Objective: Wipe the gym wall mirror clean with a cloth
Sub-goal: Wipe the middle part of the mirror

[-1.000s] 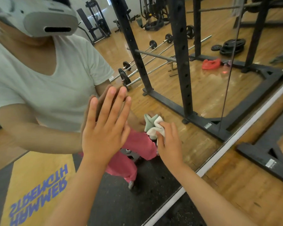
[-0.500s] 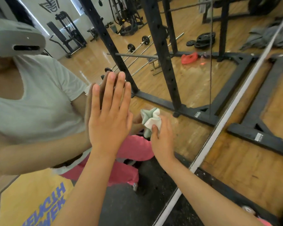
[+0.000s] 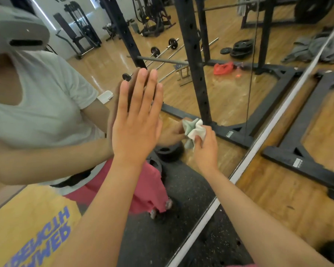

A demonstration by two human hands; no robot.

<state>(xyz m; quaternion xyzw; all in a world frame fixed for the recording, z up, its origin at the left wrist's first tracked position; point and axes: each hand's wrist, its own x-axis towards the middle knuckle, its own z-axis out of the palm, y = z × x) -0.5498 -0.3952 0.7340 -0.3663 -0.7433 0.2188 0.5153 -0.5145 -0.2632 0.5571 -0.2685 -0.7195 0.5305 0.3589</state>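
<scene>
**Wiping low on the glass with a bunched cloth**

Pressed flat to the large wall mirror [image 3: 229, 97], the left grip [image 3: 137, 120] is spread wide. Its fingers are straight and close together, its palm is on the glass, and it holds nothing; it seems to be steadying the person.

Just to its right, the crumpled pale-green and white cloth [image 3: 193, 130] sits against the glass. It is low on the pane, near the white edge strip [image 3: 276, 112] at the mirror's foot. The right grip [image 3: 205, 149] is closed around the cloth from behind, fingers curled into its folds, and the loose corners fan out above the fingertips.

The cloth looks light, soft and limp, so it will not keep a shape by itself. It is best held bunched in the palm, with a pad of fabric between the fingers and the glass. The mirror looks rigid, smooth, slippery and breakable, so even, moderate pressure suits it. The bare palm will probably leave a print that needs its own pass.

Further right lie the wooden floor [image 3: 268, 199] and the black steel rack base [image 3: 316, 170].
</scene>
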